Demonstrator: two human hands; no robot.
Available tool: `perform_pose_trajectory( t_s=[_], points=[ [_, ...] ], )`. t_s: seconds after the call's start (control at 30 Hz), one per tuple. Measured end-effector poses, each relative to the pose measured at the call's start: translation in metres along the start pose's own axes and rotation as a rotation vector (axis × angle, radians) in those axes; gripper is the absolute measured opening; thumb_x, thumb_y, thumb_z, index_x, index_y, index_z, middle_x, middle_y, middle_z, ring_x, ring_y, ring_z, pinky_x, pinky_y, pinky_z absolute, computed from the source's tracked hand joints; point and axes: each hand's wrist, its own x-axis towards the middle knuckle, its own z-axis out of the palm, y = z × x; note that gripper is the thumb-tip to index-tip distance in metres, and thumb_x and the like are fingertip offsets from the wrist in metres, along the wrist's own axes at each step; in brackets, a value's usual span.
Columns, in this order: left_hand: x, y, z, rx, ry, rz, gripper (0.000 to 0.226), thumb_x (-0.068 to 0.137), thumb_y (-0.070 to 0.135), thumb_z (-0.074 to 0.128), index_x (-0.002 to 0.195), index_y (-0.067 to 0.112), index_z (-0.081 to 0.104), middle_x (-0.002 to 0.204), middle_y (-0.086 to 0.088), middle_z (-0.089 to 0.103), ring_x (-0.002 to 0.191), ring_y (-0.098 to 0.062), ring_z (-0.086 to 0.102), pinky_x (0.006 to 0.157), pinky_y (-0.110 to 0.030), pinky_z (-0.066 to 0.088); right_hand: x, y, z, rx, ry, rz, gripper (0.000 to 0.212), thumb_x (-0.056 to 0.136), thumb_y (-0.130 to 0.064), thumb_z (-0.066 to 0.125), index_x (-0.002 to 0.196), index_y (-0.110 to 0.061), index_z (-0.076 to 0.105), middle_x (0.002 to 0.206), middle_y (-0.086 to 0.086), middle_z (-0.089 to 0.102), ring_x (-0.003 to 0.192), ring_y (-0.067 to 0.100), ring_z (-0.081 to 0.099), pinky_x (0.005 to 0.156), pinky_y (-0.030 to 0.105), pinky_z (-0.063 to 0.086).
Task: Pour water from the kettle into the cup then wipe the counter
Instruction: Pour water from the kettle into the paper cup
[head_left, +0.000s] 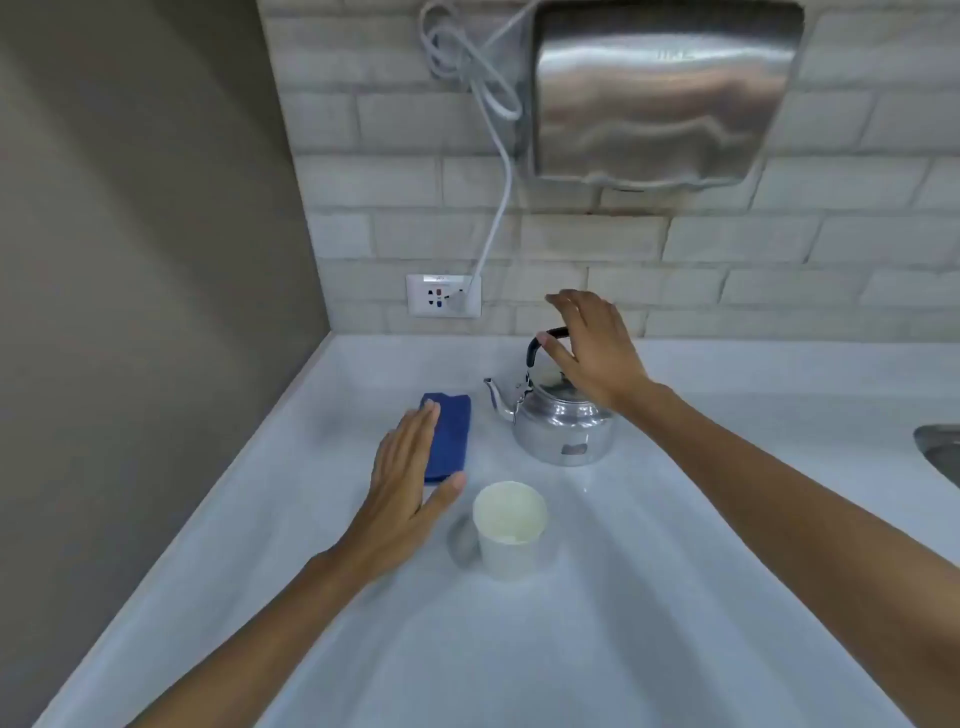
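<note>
A shiny metal kettle (563, 423) stands on the white counter (649, 597), spout pointing left, its black handle upright. My right hand (592, 348) is over the handle with fingers spread, thumb beside the handle, not closed on it. A white paper cup (509, 530) stands in front of the kettle, nearer to me. A folded blue cloth (452, 434) lies left of the kettle. My left hand (410, 488) hovers flat and open over the cloth's near left side, just left of the cup.
A brick wall runs behind the counter with a socket (444, 296) and a plugged white cable (498, 208). A steel hand dryer (665, 93) hangs above the kettle. A grey wall closes the left side. A sink edge (940, 447) shows at right.
</note>
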Motion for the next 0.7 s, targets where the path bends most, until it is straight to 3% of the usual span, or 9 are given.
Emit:
perform_pose_trajectory(
  t_s=[0.2, 0.37, 0.5, 0.6, 0.63, 0.7],
  points=[
    [-0.025, -0.014, 0.026, -0.164, -0.223, -0.156, 0.089, 0.073, 0.071, 0.05, 0.136, 0.052, -0.01, 0.137, 0.05, -0.01, 0.131, 0.017, -0.009, 0.111, -0.03, 0.007, 0.002, 0.019, 0.021, -0.057, -0.085, 0.062, 0.046, 0.096, -0.033, 0.04, 0.135, -0.008, 0.035, 0.143, 0.016, 0.036, 0.132, 0.03, 0.029, 0.111, 0.044, 0.019],
    [-0.024, -0.013, 0.044, -0.289, -0.365, -0.199, 0.099, 0.064, 0.066, 0.067, 0.134, 0.057, -0.003, 0.143, 0.041, 0.004, 0.131, 0.017, 0.006, 0.109, -0.023, 0.015, 0.015, 0.034, 0.032, -0.077, -0.095, 0.112, 0.048, 0.097, -0.036, 0.038, 0.135, -0.008, 0.035, 0.143, 0.016, 0.036, 0.132, 0.032, 0.029, 0.112, 0.046, 0.019],
    [-0.016, -0.007, 0.059, -0.464, -0.418, -0.269, 0.103, 0.06, 0.052, 0.079, 0.136, 0.049, 0.01, 0.145, 0.026, 0.024, 0.13, 0.011, 0.023, 0.103, -0.006, 0.024, 0.03, 0.039, 0.038, -0.095, -0.143, 0.167, 0.047, 0.097, -0.038, 0.034, 0.133, -0.007, 0.039, 0.14, 0.017, 0.042, 0.13, 0.033, 0.034, 0.11, 0.046, 0.023],
    [-0.008, -0.002, 0.068, -0.488, -0.395, -0.297, 0.094, 0.055, 0.052, 0.081, 0.128, 0.053, 0.022, 0.133, 0.027, 0.039, 0.123, 0.007, 0.037, 0.1, -0.013, 0.034, 0.041, 0.038, 0.038, -0.044, -0.183, 0.245, 0.049, 0.098, -0.042, 0.029, 0.113, -0.005, 0.056, 0.115, 0.02, 0.06, 0.111, 0.037, 0.05, 0.097, 0.046, 0.036],
    [-0.006, -0.001, 0.07, -0.479, -0.374, -0.308, 0.09, 0.054, 0.054, 0.081, 0.125, 0.054, 0.026, 0.128, 0.027, 0.043, 0.12, 0.006, 0.04, 0.097, -0.013, 0.037, 0.044, 0.037, 0.038, -0.028, -0.202, 0.282, 0.053, 0.098, -0.044, 0.026, 0.094, -0.004, 0.06, 0.096, 0.018, 0.064, 0.098, 0.036, 0.055, 0.087, 0.044, 0.04],
    [-0.003, 0.0, 0.074, -0.483, -0.322, -0.331, 0.084, 0.052, 0.054, 0.081, 0.118, 0.056, 0.03, 0.123, 0.027, 0.047, 0.115, 0.005, 0.044, 0.091, -0.01, 0.041, 0.048, 0.037, 0.039, 0.001, -0.227, 0.345, 0.061, 0.097, -0.048, 0.022, 0.063, -0.006, 0.05, 0.065, 0.009, 0.057, 0.075, 0.034, 0.056, 0.072, 0.038, 0.042]
  ],
)
